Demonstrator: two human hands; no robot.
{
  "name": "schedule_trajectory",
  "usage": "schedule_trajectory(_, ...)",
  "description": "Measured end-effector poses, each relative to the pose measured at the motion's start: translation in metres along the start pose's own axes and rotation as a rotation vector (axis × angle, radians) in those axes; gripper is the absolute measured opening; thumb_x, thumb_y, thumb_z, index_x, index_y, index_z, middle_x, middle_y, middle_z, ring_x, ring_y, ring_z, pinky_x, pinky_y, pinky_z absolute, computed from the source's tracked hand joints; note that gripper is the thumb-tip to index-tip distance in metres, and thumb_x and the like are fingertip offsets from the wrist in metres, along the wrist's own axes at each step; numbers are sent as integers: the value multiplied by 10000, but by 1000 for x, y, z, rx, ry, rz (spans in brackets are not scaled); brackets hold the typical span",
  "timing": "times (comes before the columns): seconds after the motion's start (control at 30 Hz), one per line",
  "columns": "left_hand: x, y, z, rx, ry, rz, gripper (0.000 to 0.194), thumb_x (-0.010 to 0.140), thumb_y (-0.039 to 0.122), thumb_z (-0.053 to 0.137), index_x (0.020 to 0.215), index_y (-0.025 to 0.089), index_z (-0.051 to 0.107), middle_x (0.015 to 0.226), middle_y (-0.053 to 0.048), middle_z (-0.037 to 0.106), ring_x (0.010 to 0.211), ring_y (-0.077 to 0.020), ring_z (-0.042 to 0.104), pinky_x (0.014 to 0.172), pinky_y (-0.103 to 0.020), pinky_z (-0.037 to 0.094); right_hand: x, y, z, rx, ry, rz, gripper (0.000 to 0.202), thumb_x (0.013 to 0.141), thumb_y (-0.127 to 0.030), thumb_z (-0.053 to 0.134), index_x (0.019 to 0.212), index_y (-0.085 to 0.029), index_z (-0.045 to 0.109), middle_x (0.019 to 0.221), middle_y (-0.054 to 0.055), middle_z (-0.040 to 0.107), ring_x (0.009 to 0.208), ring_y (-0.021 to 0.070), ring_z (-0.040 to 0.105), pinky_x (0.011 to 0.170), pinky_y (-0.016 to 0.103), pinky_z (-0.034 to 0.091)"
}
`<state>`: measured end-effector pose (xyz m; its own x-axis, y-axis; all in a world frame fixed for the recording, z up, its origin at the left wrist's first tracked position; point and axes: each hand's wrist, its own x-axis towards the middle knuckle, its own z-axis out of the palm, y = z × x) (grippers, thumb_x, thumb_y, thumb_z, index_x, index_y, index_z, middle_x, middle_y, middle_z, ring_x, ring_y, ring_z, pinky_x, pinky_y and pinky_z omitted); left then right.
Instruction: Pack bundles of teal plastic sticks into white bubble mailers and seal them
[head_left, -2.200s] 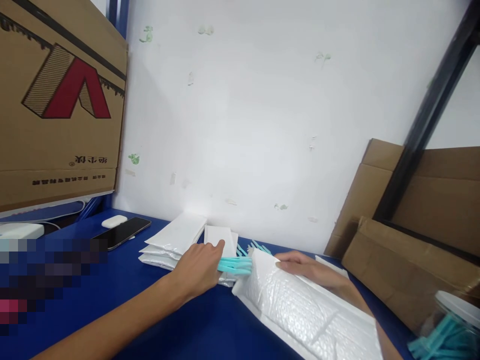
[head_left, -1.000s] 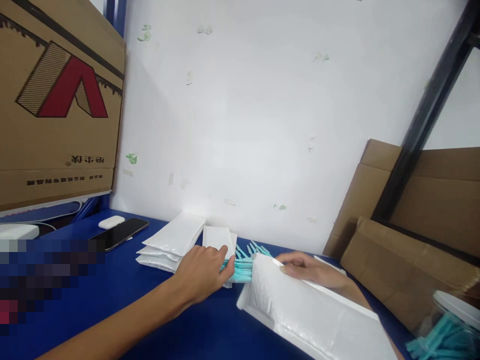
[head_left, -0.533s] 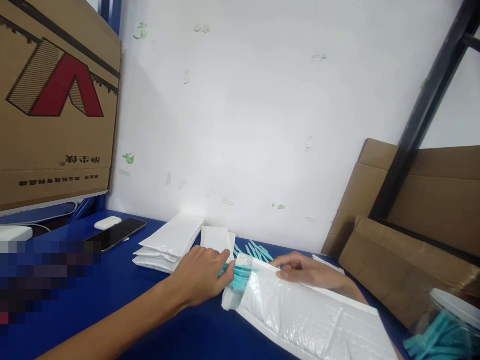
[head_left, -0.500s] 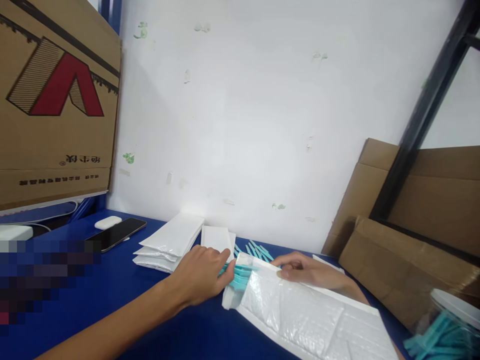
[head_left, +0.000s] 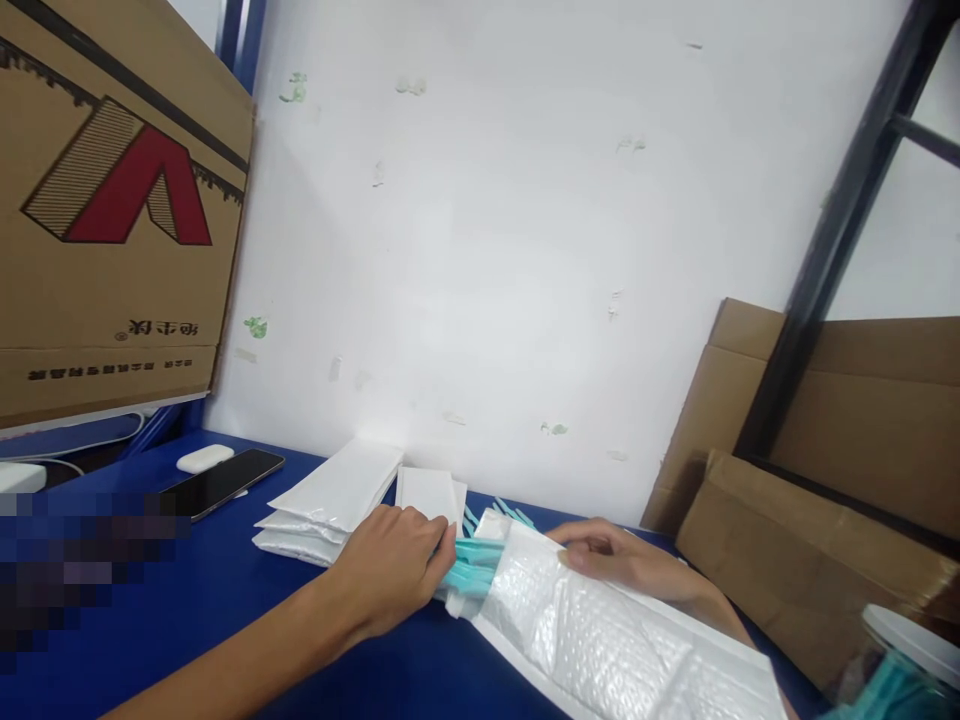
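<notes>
My left hand is closed on a bunch of teal sticks, whose far ends lie inside the mouth of a white bubble mailer. My right hand pinches the upper edge of this mailer, thumb on the front and fingers behind it. The mailer slants down to the right, its open end facing my left hand. Behind it, a few more teal sticks lie on the blue table.
White mailers are stacked left of centre, beside smaller white packets. A phone and a white case lie at the left. A clear tub of teal sticks stands lower right, near cardboard.
My left hand has moved slightly left, and more of the teal bunch shows between it and the mailer's mouth. The camera view has shifted a little.
</notes>
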<state>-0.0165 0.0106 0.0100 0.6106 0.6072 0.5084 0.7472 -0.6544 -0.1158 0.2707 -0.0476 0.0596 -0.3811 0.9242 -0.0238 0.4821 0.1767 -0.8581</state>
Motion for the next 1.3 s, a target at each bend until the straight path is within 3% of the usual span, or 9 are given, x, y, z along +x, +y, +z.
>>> schedule_trajectory(0.33,-2,4,0,-57,-45,-83,492,988,327,260,650,199,594,659,-73,652,604,-242,613,580,-337,366,-4,-11,-1,23,-55,38,483,790,-576,644,1094,-211,726,912,77,697,815,222,649,715,336,490)
schedule_trajectory(0.43,-2,6,-2,-51,-63,-35,469,984,317,267,672,196,596,661,-74,656,631,-253,632,598,-343,391,1,-6,0,-7,-74,54,514,805,-597,622,1105,-191,719,820,59,670,723,188,612,652,300,461)
schedule_trajectory(0.6,-5,10,-6,-81,-80,23,387,982,312,271,794,192,587,691,-68,665,645,-261,641,591,-345,417,14,0,14,-56,-173,57,532,839,-617,580,1099,-173,714,627,-8,526,533,98,428,519,240,322)
schedule_trajectory(0.73,-7,9,-12,-176,-34,-42,340,993,339,235,1009,179,535,760,-59,668,636,-251,630,587,-347,432,21,-4,30,21,-142,20,505,858,-594,571,1133,-188,693,802,42,636,677,151,549,600,253,381)
schedule_trajectory(0.83,-9,7,-16,-239,40,-90,303,992,339,249,1149,189,459,932,-69,659,709,-246,635,628,-356,456,24,-1,36,50,-128,14,492,878,-572,555,1174,-196,669,943,67,680,804,202,610,680,279,430)
schedule_trajectory(1.03,-12,11,-12,-267,71,-95,275,979,304,298,1185,188,440,1088,-93,594,719,-216,602,631,-346,464,31,20,49,-143,-86,118,493,874,-631,503,1114,-247,699,1136,67,661,1098,294,571,920,383,457)
schedule_trajectory(1.1,-12,13,-9,-293,67,-86,256,977,282,301,1162,189,452,1063,-82,591,696,-202,587,622,-336,459,33,19,58,-91,-174,136,505,868,-624,521,1177,-255,673,1195,72,643,1158,296,553,973,397,441)
schedule_trajectory(1.2,-12,13,-5,-375,59,-35,225,977,236,289,1104,192,470,1010,-60,584,696,-179,575,640,-313,458,35,9,72,121,-381,81,531,835,-554,624,1254,-228,622,1155,74,658,1093,275,604,947,396,467)
schedule_trajectory(1.3,-12,13,-5,-486,64,6,228,978,200,278,1077,195,484,1004,-51,574,746,-168,581,697,-302,466,35,-1,80,208,-336,73,519,787,-500,699,1213,-208,645,1057,69,684,1011,253,635,900,377,491)
